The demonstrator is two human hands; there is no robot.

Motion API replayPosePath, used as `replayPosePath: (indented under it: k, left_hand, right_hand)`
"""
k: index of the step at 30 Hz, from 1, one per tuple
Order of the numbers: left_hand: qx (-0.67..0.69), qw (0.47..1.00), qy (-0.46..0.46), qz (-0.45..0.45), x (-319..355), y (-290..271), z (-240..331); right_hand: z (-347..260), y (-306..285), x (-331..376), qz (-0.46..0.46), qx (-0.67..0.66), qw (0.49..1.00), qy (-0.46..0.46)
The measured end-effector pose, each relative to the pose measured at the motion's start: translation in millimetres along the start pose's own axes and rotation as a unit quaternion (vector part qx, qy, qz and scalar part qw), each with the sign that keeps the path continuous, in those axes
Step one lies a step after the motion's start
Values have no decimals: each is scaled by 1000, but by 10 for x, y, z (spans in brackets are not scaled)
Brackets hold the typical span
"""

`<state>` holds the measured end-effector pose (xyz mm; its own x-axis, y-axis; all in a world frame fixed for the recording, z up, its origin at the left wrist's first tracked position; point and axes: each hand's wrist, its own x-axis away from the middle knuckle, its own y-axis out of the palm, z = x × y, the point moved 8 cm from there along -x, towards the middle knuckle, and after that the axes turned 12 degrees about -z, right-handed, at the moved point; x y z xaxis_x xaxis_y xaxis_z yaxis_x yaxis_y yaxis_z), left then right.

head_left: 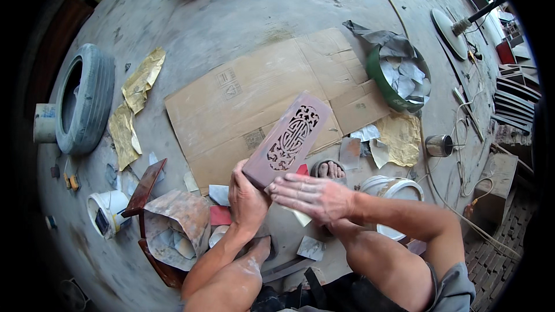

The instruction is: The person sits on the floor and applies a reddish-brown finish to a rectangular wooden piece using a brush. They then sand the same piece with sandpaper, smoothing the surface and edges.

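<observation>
A mauve wooden box-like piece (263, 167) with pierced fretwork on its upper face tilts away from me above the cardboard. My left hand (247, 199) grips its near left corner, fingers wrapped round the side. Against its near right end lies my right hand (309, 196), palm down with the fingers stretched out flat and dusty. Whether a scrap of sandpaper sits beneath those fingers I cannot tell. A pale sheet (301, 217) shows just below the right hand.
Flattened cardboard (214, 104) covers the floor ahead. To the left are a tyre (95, 98), yellow sheets (139, 84), a white bucket (110, 211) and an open sack (167, 214). A green tub (377, 75) of scraps, a tin (439, 145) and cables stand right.
</observation>
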<state>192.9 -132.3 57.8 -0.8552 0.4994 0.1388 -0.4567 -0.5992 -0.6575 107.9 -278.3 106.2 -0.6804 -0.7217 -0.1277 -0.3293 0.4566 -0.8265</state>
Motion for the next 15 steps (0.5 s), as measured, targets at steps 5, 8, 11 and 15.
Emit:
replayPosePath:
  k: [5, 8, 11, 15]
  left_hand:
    - [-27, 999, 21, 15, -67, -59, 162]
    - [-50, 997, 50, 25, -41, -88, 147]
    - [-66, 994, 78, 42, -117, -142, 194]
    - [-53, 997, 53, 36, -163, -125, 256]
  right_hand:
    - [-74, -163, -44, -15, 9, 999, 27]
    - [-167, -201, -408, 8, 74, 994, 79]
    - [-109, -216, -450, 25, 77, 992, 101]
    - [-246, -159, -19, -45, 102, 990, 87]
